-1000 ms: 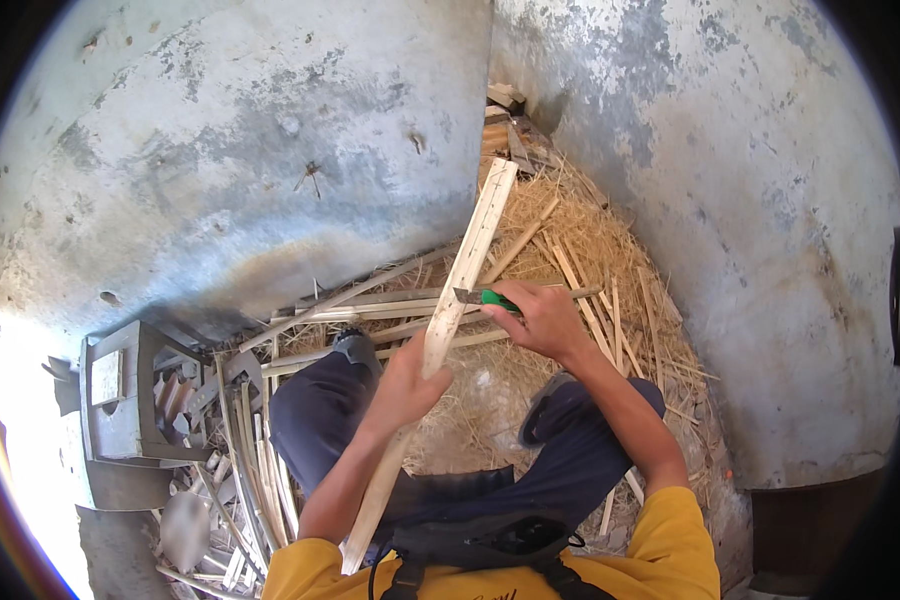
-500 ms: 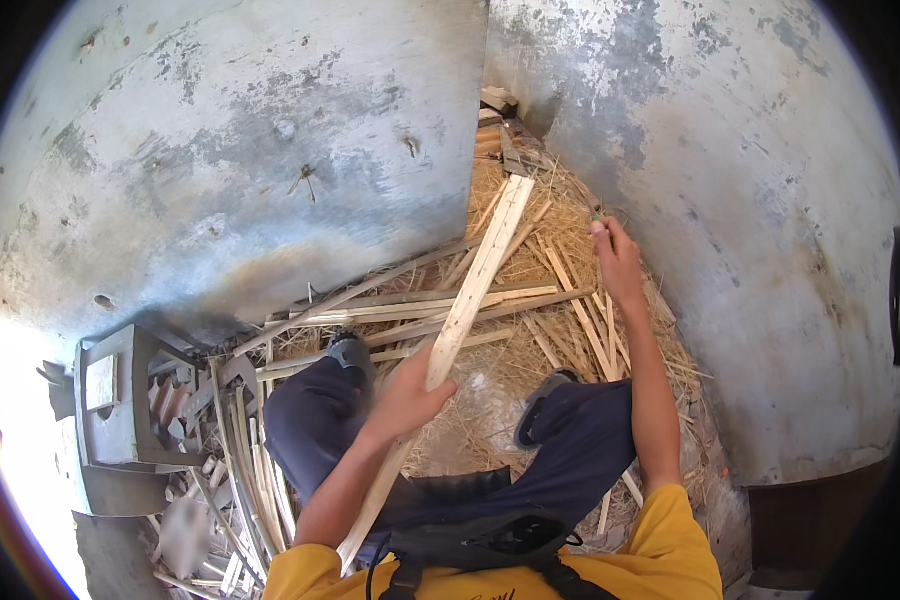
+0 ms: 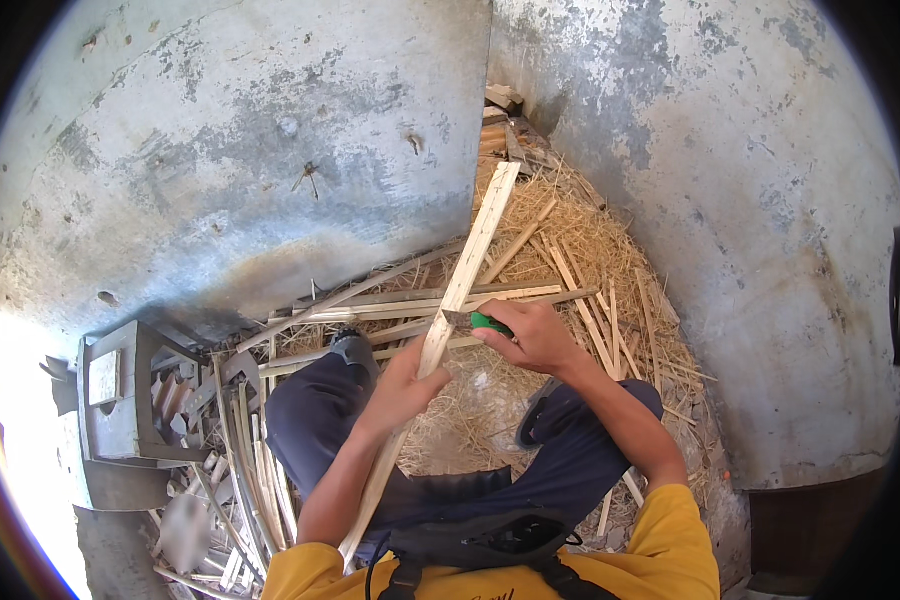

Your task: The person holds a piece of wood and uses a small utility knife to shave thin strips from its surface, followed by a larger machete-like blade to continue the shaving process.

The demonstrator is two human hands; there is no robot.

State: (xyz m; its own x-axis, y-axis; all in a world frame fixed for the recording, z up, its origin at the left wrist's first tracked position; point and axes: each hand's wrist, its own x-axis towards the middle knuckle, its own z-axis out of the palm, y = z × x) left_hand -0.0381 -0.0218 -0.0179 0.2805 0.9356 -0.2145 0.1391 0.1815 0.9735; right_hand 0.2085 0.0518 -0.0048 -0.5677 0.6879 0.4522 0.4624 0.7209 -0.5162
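Green-handled knife [image 3: 483, 321] is back near mid-frame: half a second ago your right hand [image 3: 540, 335] was out toward the wall [image 3: 750, 220] at right, now its blade lies over the right edge of the wooden strip [image 3: 482, 240]. I'd read that as tool on work again. Strip slants from upper centre to lower left of centre; your left hand [image 3: 405, 385] is wrapped round it, right is closed on the knife handle. Hidden: most of the handle under your right fingers, left fingertips, strip's lower end by the yellow shirt [image 3: 670, 540]. Can't tell if the edge bites or just rests. Roundish grey thing [image 3: 185, 535], lower left, is a blur.
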